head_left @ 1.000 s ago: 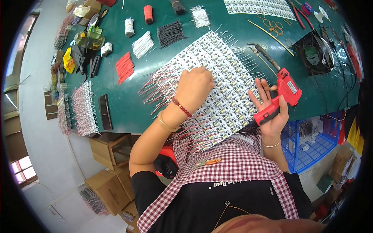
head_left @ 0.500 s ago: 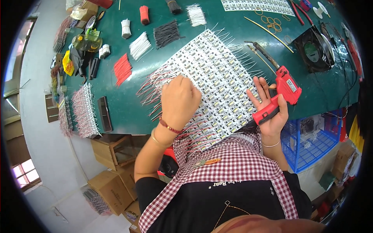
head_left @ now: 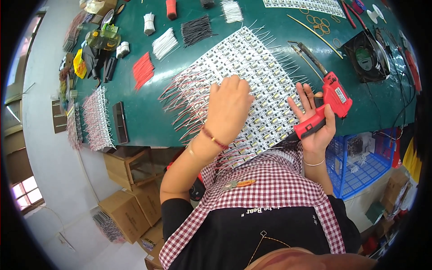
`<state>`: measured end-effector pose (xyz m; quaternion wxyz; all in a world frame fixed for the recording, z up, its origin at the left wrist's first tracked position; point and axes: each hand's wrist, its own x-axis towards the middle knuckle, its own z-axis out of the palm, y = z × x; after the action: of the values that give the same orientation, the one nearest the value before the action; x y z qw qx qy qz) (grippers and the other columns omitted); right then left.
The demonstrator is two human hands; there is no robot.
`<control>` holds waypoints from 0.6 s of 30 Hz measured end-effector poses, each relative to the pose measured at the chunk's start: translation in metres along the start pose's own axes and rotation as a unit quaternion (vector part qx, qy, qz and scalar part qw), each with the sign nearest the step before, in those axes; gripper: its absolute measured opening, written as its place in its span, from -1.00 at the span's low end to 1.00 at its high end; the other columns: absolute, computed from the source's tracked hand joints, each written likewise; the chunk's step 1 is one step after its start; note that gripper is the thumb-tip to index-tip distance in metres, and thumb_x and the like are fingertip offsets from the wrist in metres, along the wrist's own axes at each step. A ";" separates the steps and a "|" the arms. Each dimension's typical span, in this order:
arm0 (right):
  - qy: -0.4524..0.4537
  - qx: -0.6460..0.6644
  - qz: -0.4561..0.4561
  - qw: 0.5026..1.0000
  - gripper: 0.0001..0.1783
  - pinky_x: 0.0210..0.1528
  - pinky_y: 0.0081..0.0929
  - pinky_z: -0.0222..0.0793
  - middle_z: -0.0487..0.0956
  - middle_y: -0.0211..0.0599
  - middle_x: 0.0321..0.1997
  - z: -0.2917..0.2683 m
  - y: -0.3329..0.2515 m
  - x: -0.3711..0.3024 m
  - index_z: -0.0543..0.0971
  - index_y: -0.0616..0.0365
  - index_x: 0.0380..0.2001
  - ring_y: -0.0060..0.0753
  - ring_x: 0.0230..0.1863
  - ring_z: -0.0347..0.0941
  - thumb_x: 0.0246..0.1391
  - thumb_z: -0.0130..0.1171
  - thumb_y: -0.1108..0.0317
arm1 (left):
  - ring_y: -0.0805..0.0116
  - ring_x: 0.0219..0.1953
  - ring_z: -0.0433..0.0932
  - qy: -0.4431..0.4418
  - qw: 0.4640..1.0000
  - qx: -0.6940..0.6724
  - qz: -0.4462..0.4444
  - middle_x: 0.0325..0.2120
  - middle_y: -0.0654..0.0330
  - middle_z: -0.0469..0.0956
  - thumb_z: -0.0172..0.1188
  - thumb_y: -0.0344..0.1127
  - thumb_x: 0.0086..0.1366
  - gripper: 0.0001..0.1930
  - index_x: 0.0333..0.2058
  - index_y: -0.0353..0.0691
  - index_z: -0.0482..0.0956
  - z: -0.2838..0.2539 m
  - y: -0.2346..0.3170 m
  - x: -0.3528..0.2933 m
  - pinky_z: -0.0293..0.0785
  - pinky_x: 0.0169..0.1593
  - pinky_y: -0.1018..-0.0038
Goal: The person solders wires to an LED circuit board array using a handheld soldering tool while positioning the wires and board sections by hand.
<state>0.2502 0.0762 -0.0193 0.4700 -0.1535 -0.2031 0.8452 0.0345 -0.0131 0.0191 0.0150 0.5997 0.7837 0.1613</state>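
Note:
My left hand is closed in a loose fist over the middle of a white panel of small circuit boards; its fingertips point down and what they pinch, if anything, is hidden. Red and white wires stick out along the panel's left side, and pale wires fringe its upper right edge. At the panel's right edge, my right hand is palm up, with a red soldering gun lying between thumb and palm. Several of its fingers are stretched out. The gun's metal tip points up and left, above the table.
Bundles of red wires, white wires and black wires lie beyond the panel on the green table. A black fan stands at the right, near rubber bands and a thin stick. Below the table edge is a blue crate.
My left hand has moved to the right across the panel, uncovering more of the red and white wires. My right hand still holds the soldering gun in nearly the same place.

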 end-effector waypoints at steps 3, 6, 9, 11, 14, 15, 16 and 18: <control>-0.001 0.017 0.006 1.000 -0.68 0.41 0.38 -0.11 0.36 0.11 0.27 -0.001 0.000 0.001 0.41 0.11 0.01 0.11 0.48 0.00 0.30 -0.01 0.19 | 0.17 -0.22 0.48 -0.044 0.997 -0.048 0.037 -0.38 0.19 0.49 0.28 -0.32 0.13 -0.88 -0.40 -0.14 0.52 0.015 -0.004 0.014 0.29 -0.16 0.22; -0.002 0.017 0.003 1.000 -0.68 0.41 0.37 -0.11 0.37 0.11 0.26 -0.004 0.001 0.001 0.41 0.11 0.01 0.12 0.48 0.00 0.29 -0.01 0.19 | 0.16 -0.24 0.50 -0.061 0.995 -0.065 0.035 -0.41 0.18 0.49 0.29 -0.31 0.12 -0.89 -0.45 -0.16 0.53 0.020 -0.006 0.014 0.32 -0.20 0.21; 0.000 0.014 0.002 1.000 -0.68 0.41 0.37 -0.11 0.37 0.10 0.26 -0.005 -0.001 0.001 0.41 0.12 0.01 0.12 0.48 0.00 0.29 0.00 0.19 | 0.16 -0.26 0.51 -0.047 0.997 -0.059 0.024 -0.44 0.18 0.50 0.27 -0.32 0.13 -0.89 -0.49 -0.17 0.54 0.019 -0.004 0.011 0.33 -0.23 0.21; -0.001 0.014 0.004 1.000 -0.68 0.41 0.36 -0.11 0.37 0.10 0.26 -0.005 -0.001 0.000 0.41 0.12 0.01 0.12 0.48 0.01 0.29 0.00 0.19 | 0.16 -0.27 0.51 -0.040 0.998 -0.053 0.016 -0.45 0.18 0.51 0.26 -0.32 0.13 -0.89 -0.50 -0.18 0.54 0.020 -0.002 0.011 0.34 -0.25 0.21; 0.004 0.010 0.006 1.000 -0.68 0.41 0.35 -0.11 0.38 0.10 0.26 -0.004 -0.002 0.001 0.41 0.12 0.01 0.12 0.48 0.00 0.29 0.00 0.19 | 0.15 -0.30 0.52 -0.038 0.998 -0.052 0.029 -0.47 0.17 0.50 0.23 -0.35 0.15 -0.91 -0.49 -0.19 0.54 0.025 -0.002 0.013 0.36 -0.28 0.20; 0.000 0.015 0.009 1.000 -0.68 0.41 0.36 -0.10 0.38 0.10 0.26 -0.004 -0.001 0.002 0.41 0.12 0.01 0.12 0.48 0.00 0.29 0.00 0.19 | 0.14 -0.32 0.53 -0.032 0.998 -0.049 0.032 -0.48 0.16 0.50 0.23 -0.37 0.14 -0.92 -0.50 -0.19 0.53 0.026 -0.003 0.013 0.37 -0.29 0.20; -0.002 0.021 0.011 1.000 -0.68 0.41 0.36 -0.10 0.38 0.10 0.26 -0.004 0.000 0.002 0.40 0.12 0.01 0.12 0.48 0.00 0.29 0.00 0.19 | 0.12 -0.34 0.53 -0.027 0.998 -0.046 0.037 -0.49 0.16 0.50 0.22 -0.38 0.13 -0.92 -0.50 -0.20 0.52 0.026 -0.005 0.013 0.38 -0.30 0.20; 0.001 0.019 0.009 1.000 -0.68 0.41 0.36 -0.09 0.38 0.10 0.26 -0.003 0.000 0.001 0.40 0.11 0.01 0.12 0.48 0.00 0.29 0.00 0.19 | 0.12 -0.38 0.52 -0.010 0.998 -0.057 0.020 -0.51 0.16 0.49 0.22 -0.40 0.11 -0.92 -0.51 -0.20 0.51 0.025 -0.007 0.011 0.36 -0.31 0.20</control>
<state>0.2513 0.0780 -0.0223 0.4650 -0.1476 -0.1853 0.8530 0.0299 0.0009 -0.0047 0.0534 0.6152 0.7606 0.2004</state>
